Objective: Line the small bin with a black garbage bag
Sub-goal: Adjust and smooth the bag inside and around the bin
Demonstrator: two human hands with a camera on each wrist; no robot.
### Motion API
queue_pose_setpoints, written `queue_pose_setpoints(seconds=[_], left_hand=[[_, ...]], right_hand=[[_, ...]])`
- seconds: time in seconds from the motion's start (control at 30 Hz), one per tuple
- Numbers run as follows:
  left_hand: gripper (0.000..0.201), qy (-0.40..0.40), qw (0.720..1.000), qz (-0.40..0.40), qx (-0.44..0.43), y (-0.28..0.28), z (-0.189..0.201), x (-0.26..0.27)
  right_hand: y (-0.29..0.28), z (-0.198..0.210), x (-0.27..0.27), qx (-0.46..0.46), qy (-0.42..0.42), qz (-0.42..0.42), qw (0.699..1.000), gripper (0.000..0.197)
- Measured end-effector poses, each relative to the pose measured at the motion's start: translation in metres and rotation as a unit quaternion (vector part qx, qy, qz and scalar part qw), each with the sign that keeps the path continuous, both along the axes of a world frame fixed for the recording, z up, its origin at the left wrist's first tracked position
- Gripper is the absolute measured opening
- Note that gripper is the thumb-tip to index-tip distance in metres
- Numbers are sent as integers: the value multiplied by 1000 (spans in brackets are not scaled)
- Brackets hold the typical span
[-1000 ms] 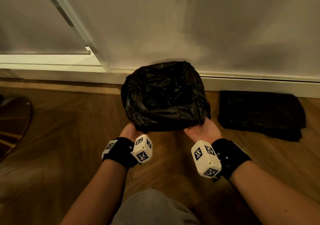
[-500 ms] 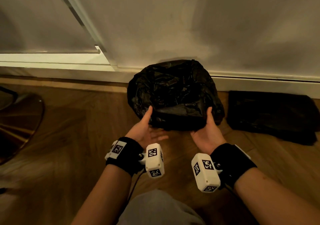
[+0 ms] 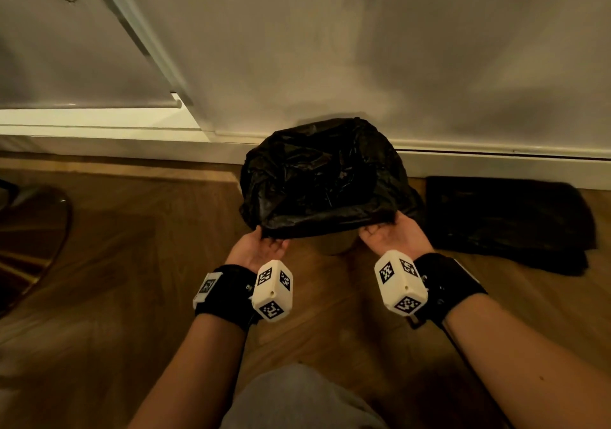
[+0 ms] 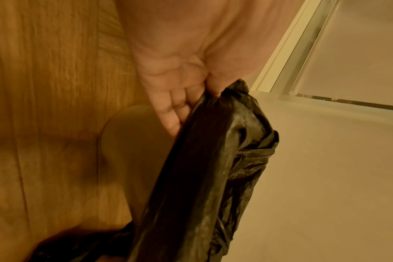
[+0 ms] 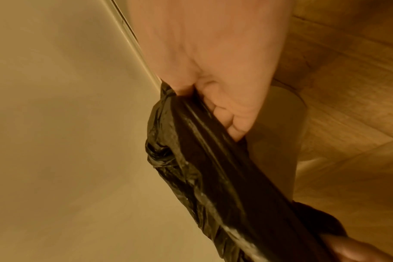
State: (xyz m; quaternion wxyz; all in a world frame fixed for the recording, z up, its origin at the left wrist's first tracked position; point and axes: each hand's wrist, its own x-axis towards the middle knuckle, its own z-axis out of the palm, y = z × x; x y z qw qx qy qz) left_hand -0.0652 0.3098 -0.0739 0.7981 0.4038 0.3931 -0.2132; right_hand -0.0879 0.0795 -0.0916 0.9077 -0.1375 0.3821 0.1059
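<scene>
A crumpled black garbage bag point(image 3: 320, 180) covers the small beige bin point(image 3: 334, 245), which stands on the floor against the wall. Only a strip of the bin's lower wall shows under the bag's near hem. My left hand point(image 3: 264, 245) is palm up at the hem's left corner and pinches it. My right hand point(image 3: 385, 233) holds the right corner the same way. In the left wrist view the fingers point(image 4: 173, 109) lie under the bag point(image 4: 213, 159), beside the bin point(image 4: 132, 141). In the right wrist view the fingers point(image 5: 231, 120) curl under the bag point(image 5: 202, 159), next to the bin point(image 5: 278, 141).
A flat pile of folded black bags point(image 3: 509, 223) lies on the wood floor right of the bin. A white skirting board point(image 3: 496, 164) and the wall run behind. A round shiny base point(image 3: 33, 240) sits at far left. A grey-clad knee point(image 3: 297, 399) is at the bottom.
Half a second ago both hands lay open against the bag's sides. Now they hold the near hem from below and it sits higher, showing the bin's beige wall.
</scene>
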Motion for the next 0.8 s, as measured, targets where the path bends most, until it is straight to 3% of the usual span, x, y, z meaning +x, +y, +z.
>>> queue_pose_setpoints(seconds=[0.2,0.27,0.4,0.43,0.47,0.5,0.6,0.7,0.8], left_hand=[[30,-22,1000,-10,-1,1,-3,12],[30,-27,999,11,-14,-5,0,13],[26,-15,996,90,-15,-13,10,8],[32,-20,987,154,-50,-10,14,9],[55,-24,975,195,-108,-6,15,8],[73,-61,989,126,-51,-2,16,7],[64,-68,997,-35,-24,-5,7,7],[55,-67,995,-55,39,-5,1,11],[51,-54,994,-62,70,1,-1,17]], right_hand=[[2,8,12,-62,21,52,996,38],[0,12,14,-100,10,62,993,44],[-12,14,16,-79,-4,50,996,39],[-15,14,14,-58,-16,27,998,43],[-18,13,12,-43,-32,16,998,49],[-21,14,9,-31,-64,21,997,56],[-15,5,8,-88,-137,65,985,64],[-13,4,23,-215,-87,77,970,50],[-26,-1,35,-241,-26,108,964,49]])
